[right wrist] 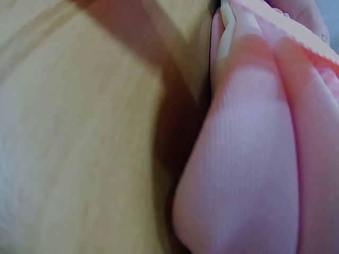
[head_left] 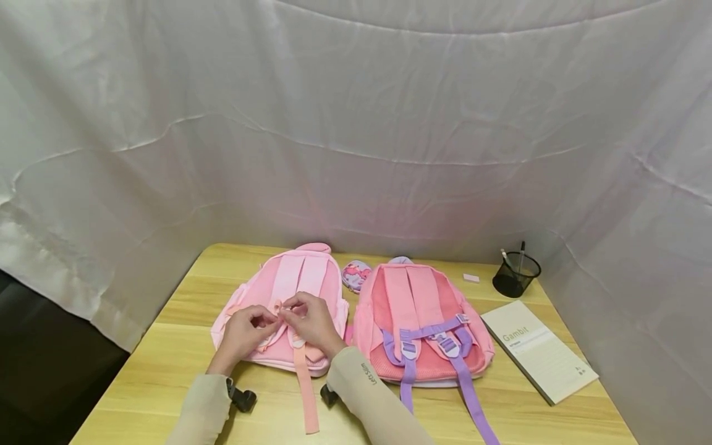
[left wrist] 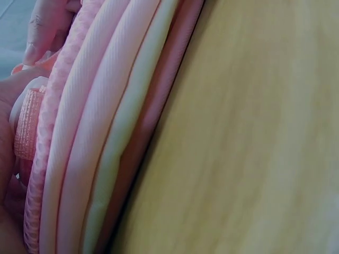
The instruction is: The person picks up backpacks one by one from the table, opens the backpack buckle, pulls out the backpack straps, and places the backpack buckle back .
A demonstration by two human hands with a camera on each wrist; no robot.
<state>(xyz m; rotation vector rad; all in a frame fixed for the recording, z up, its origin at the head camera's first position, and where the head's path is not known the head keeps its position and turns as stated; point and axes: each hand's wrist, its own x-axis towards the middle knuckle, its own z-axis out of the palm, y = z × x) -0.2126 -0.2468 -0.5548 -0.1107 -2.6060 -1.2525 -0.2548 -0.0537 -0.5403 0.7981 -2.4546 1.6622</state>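
Observation:
A light pink backpack lies on the table with its shoulder straps facing up. Over its lower middle my left hand and right hand meet, fingers bent and fingertips pinching a peach strap with a small whitish piece at the fingertips. In the left wrist view, fingers show at the peach strap, beyond the mesh back panel. A wider peach webbing strap hangs from the backpack toward the table's front. The right wrist view shows mostly the backpack's side; the grip is hidden there.
A second pink backpack with purple straps lies to the right, its purple cross strap fastened. A round cartoon pouch, a white eraser-like block, a black mesh pen cup and a notebook are on the wooden table.

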